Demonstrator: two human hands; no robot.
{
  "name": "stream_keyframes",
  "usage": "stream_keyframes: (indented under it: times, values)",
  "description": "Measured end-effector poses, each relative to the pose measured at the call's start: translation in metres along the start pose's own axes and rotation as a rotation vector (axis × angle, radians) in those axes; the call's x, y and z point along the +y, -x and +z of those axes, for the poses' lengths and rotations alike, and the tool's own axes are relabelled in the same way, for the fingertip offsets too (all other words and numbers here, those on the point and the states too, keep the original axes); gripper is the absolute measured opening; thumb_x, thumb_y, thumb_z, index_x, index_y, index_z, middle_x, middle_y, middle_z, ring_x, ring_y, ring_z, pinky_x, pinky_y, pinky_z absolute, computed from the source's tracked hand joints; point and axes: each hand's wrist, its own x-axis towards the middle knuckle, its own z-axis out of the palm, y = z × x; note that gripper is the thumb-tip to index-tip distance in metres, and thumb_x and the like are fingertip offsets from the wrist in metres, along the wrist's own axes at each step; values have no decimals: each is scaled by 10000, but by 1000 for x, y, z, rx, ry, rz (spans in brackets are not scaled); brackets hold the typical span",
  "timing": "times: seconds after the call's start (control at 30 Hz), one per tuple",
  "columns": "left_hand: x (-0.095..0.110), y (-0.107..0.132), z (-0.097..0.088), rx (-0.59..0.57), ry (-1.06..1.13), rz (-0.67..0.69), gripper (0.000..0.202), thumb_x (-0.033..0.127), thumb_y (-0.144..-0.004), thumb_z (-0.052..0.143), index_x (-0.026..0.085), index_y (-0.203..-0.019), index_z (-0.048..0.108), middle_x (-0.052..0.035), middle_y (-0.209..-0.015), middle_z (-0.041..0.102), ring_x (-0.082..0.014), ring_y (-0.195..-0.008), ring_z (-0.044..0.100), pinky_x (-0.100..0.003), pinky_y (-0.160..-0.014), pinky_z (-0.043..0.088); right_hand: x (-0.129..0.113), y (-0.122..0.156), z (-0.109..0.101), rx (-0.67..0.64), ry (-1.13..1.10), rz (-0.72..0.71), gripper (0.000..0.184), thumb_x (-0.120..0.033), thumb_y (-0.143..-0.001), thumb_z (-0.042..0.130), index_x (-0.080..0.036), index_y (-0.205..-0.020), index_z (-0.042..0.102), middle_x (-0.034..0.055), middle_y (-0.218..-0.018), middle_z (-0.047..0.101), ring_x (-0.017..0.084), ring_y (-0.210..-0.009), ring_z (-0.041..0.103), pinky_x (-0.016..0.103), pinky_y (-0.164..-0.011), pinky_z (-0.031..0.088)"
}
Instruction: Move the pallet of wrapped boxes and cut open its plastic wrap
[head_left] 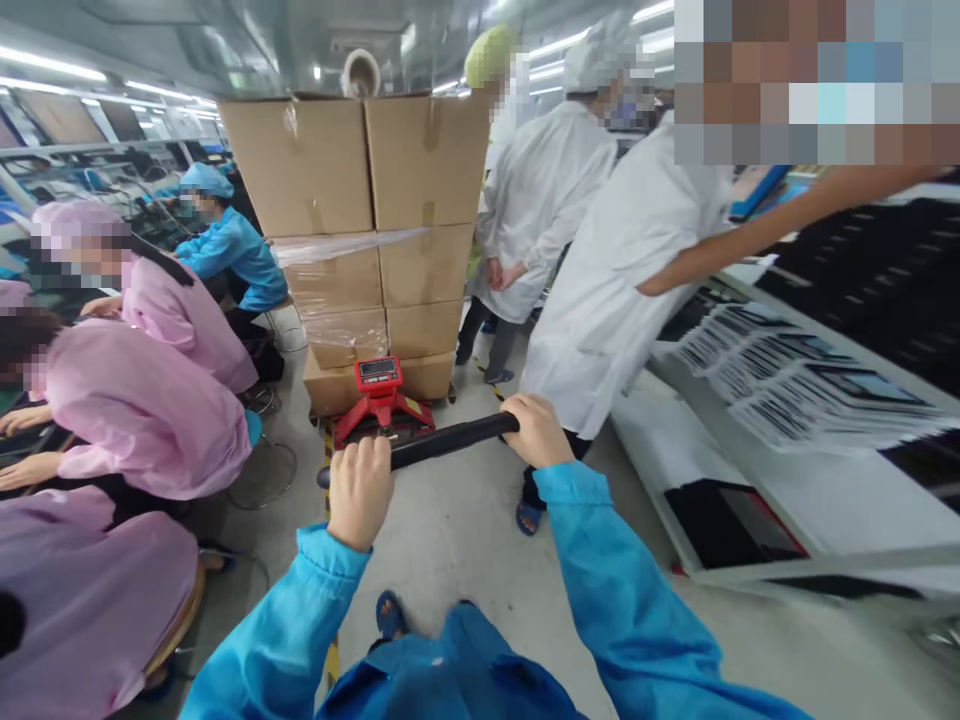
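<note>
My left hand is wrapped round the left part of a black handle bar, and my right hand grips its right end. The bar belongs to a red pallet jack with a small display panel on top. Beyond it stands a tall stack of cardboard boxes, partly bound in clear film. The jack's forks are hidden beneath the load. A pale tube-like roll shows above the top boxes.
Seated workers in pink and one in blue line the left side. Several people in white coats stand close on the right. A shelf unit with stacked panels borders the right side. Grey floor runs between.
</note>
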Motion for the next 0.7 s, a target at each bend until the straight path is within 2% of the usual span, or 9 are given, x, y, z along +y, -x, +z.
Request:
stream_keyframes:
  times: [0.13,0.3,0.43,0.57,0.7]
  values:
    - [-17,49,-8,81,-52,55,33,176,-787,569,183,-782,601,-69,-759,621,-249,-758,603,-344,-657,390,-33,47,-16,-19,56,-2,131,-71,-740,557,-169,-822,587,68,-867,600,236,-879,498,327,-800,321]
    - [-44,110,-19,199,-57,130,134,255,-796,502,203,-767,621,-38,-717,627,-224,-698,604,-321,-639,414,-74,106,-36,-63,62,-77,175,-145,-770,685,-183,-913,590,55,-903,604,239,-896,510,343,-780,314]
    - [-36,155,-34,181,-54,86,201,275,-790,460,202,-784,648,-37,-734,656,-217,-699,626,-311,-631,438,-91,148,-53,-115,51,-89,194,-194,-790,716,-186,-935,588,52,-912,605,241,-898,522,350,-774,330]
    - [-21,199,-47,143,-44,41,239,277,-771,433,201,-780,660,-52,-774,681,-227,-710,642,-319,-637,461,-104,190,-68,-95,76,-90,117,-169,-831,654,-185,-929,592,51,-914,605,236,-879,525,354,-771,342]
    - [-19,241,-59,96,-17,44,261,303,-773,423,203,-779,664,-63,-783,681,-240,-731,651,-324,-653,473,-126,233,-83,-87,92,-74,110,-158,-836,636,-179,-934,591,58,-921,609,237,-887,523,355,-770,347]
